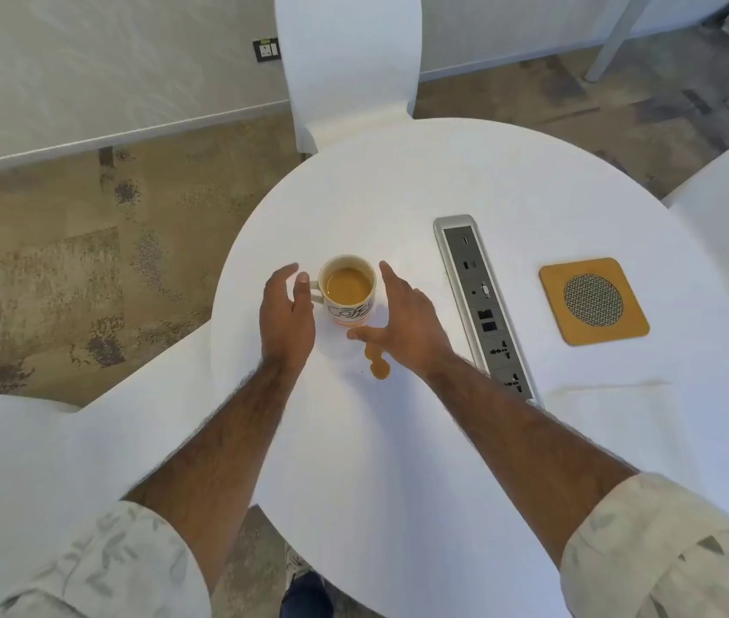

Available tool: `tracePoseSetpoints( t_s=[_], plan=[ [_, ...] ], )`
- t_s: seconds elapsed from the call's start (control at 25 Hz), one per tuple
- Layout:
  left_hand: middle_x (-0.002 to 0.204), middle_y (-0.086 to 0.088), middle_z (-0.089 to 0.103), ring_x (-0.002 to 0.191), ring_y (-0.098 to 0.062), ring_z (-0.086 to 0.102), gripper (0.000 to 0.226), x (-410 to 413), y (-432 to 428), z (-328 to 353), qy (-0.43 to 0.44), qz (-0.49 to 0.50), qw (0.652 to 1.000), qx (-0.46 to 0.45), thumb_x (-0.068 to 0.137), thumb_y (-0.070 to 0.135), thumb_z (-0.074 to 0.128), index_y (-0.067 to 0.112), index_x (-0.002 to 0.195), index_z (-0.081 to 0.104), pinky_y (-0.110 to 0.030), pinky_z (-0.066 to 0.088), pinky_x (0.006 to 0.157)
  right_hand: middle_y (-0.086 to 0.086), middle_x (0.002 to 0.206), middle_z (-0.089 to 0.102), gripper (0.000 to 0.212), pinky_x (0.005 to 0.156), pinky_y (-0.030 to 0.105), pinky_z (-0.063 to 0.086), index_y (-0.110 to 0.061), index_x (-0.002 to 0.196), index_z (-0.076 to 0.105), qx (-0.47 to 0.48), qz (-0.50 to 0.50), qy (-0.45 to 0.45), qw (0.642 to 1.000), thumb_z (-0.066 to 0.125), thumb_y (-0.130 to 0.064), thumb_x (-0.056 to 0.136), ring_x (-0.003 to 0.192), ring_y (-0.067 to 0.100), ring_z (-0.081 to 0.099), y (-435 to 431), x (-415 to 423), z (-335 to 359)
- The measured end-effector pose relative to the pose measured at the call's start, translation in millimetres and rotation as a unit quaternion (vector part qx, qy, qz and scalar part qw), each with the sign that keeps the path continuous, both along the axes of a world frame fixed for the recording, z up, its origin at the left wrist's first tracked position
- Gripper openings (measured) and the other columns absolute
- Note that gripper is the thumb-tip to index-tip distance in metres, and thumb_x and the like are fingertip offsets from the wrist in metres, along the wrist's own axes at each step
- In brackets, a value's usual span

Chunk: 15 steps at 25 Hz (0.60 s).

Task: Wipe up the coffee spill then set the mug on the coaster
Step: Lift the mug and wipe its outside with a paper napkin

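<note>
A white mug (pixel 348 291) full of light-brown coffee stands on the round white table (pixel 398 439), its handle pointing left. My left hand (pixel 287 316) is open just left of the mug, thumb close to the handle. My right hand (pixel 403 323) is open on the mug's right side, fingers spread, not gripping it. A small coffee spill (pixel 378 362) lies on the table just in front of the mug, below my right thumb. An orange square coaster (pixel 593 301) with a round mesh centre lies at the right. A white napkin (pixel 612 421) lies flat near the coaster.
A grey power-socket strip (pixel 483 305) is set into the table between the mug and the coaster. White chairs stand at the back (pixel 345 69), at the right (pixel 728 225) and at the lower left (pixel 19 461). Patterned carpet surrounds the table.
</note>
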<state>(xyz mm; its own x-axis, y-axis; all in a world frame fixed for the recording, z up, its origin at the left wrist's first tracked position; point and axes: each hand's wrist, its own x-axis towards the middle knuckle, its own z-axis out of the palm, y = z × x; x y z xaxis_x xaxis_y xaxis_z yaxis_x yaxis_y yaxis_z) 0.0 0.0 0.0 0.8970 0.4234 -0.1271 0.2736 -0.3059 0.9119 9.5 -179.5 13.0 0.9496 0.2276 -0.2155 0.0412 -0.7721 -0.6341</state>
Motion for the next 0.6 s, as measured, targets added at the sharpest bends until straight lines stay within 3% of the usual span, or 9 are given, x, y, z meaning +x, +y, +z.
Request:
tracePoseSetpoints(
  t_s=[0.16, 0.28, 0.4, 0.6],
  plan=[
    [0.113, -0.010, 0.068, 0.078, -0.019, 0.074, 0.033, 17, 1, -2, 0.039, 0.006, 0.999, -0.018, 0.105, 0.040, 0.047, 0.010, 0.105, 0.059, -0.034, 0.061, 0.056, -0.001, 0.156, 0.048, 0.114, 0.112, 0.040, 0.042, -0.028, 0.159, 0.024, 0.056, -0.024, 0.060, 0.996, 0.091, -0.045, 0.069, 0.138, 0.024, 0.048, 10, 15, 0],
    [0.092, -0.010, 0.069, 0.070, -0.023, 0.074, 0.034, 25, 4, -5, 0.058, -0.001, 0.998, -0.034, 0.105, 0.038, 0.048, 0.009, 0.089, 0.056, -0.032, 0.058, 0.054, -0.010, 0.136, 0.058, 0.097, 0.097, 0.049, 0.054, -0.032, 0.146, 0.038, 0.096, -0.041, 0.063, 0.992, 0.092, -0.037, 0.065, 0.120, 0.020, 0.060, 16, 23, -2],
    [0.081, -0.007, 0.069, 0.062, -0.017, 0.068, 0.041, 31, 11, -8, 0.082, -0.030, 0.996, -0.036, 0.104, 0.042, 0.048, 0.010, 0.083, 0.060, -0.027, 0.051, 0.050, -0.018, 0.120, 0.059, 0.086, 0.089, 0.049, 0.058, -0.032, 0.135, 0.044, 0.127, -0.040, 0.070, 0.989, 0.091, -0.030, 0.063, 0.108, 0.014, 0.063, 18, 27, -2],
    [0.055, 0.005, 0.062, 0.050, -0.014, 0.058, 0.049, 40, 16, -10, 0.100, -0.055, 0.989, -0.096, 0.102, 0.044, 0.051, 0.014, 0.064, 0.061, -0.026, 0.047, 0.048, -0.011, 0.120, 0.060, 0.081, 0.087, 0.051, 0.058, -0.031, 0.129, 0.043, 0.142, -0.038, 0.075, 0.986, 0.089, -0.027, 0.063, 0.107, 0.017, 0.064, 21, 30, -5]
  ],
)
